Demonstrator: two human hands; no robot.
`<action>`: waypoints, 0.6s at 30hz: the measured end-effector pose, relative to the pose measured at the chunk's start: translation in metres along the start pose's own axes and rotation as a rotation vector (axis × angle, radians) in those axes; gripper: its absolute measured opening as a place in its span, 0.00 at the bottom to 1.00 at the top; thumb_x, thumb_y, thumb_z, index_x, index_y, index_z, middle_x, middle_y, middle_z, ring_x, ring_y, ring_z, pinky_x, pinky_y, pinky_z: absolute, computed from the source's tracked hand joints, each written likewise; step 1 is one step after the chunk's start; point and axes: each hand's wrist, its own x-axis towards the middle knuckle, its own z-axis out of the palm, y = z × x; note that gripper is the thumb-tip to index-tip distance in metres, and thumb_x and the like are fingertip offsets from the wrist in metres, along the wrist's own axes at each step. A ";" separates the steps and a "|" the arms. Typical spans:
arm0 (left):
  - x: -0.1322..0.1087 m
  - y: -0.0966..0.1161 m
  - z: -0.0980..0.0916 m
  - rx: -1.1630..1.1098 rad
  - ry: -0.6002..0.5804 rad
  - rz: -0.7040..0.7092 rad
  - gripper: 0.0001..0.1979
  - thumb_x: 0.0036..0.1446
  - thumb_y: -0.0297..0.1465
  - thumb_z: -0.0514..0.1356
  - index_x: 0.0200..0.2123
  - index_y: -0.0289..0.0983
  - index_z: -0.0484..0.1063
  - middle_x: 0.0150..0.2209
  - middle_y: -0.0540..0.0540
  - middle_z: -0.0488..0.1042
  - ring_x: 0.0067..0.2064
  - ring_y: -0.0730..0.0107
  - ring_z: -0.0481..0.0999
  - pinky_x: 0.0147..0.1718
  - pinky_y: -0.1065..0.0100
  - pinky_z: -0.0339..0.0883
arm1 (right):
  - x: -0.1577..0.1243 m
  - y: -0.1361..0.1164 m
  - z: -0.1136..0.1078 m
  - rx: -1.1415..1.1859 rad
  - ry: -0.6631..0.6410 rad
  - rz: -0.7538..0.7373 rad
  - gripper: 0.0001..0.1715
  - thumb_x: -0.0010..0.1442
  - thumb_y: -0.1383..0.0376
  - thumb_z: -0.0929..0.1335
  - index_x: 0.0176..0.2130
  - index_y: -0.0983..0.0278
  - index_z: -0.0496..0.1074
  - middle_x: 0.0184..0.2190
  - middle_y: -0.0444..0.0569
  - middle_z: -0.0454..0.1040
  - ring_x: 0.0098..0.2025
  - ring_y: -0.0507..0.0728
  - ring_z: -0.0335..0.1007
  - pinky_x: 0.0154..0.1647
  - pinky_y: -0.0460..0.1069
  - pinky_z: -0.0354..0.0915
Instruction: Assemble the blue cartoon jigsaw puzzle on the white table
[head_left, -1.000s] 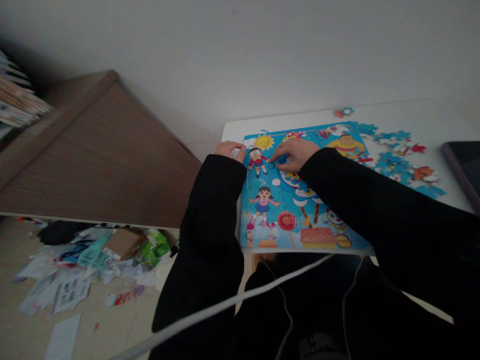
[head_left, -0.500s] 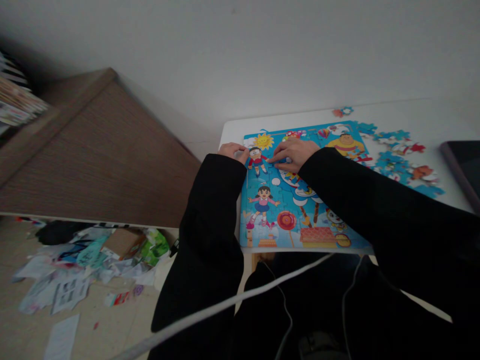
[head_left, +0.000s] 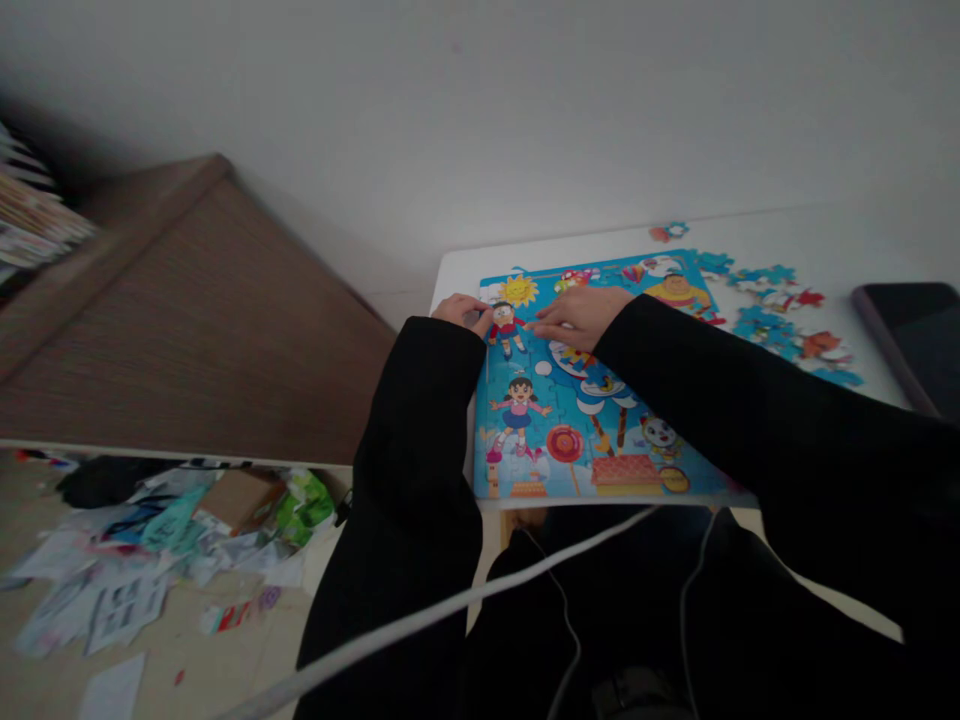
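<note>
White tabletop (head_left: 480, 265) bearing a cartoon jigsaw puzzle (head_left: 577, 430): left hand (head_left: 459, 312) curled narrow at its upper-left edge, any hold unclear; right hand (head_left: 577, 318) open, flat on it; loose puzzle pieces (head_left: 765, 325) and black tablet (head_left: 907, 335) right of it.

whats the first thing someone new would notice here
The eye goes first to the bright blue cartoon jigsaw puzzle on the white table, with the left hand at its left edge and the right hand on its upper part. Loose puzzle pieces lie to its right, and crumpled papers litter the floor at lower left.
</note>
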 end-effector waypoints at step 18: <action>0.003 -0.012 0.007 0.001 0.049 0.055 0.13 0.52 0.39 0.55 0.34 0.40 0.76 0.38 0.46 0.76 0.42 0.66 0.74 0.43 0.69 0.66 | -0.093 0.076 -0.066 -0.013 -0.158 0.066 0.18 0.52 0.60 0.68 0.45 0.56 0.75 0.31 0.41 0.79 0.32 0.54 0.74 0.33 0.50 0.67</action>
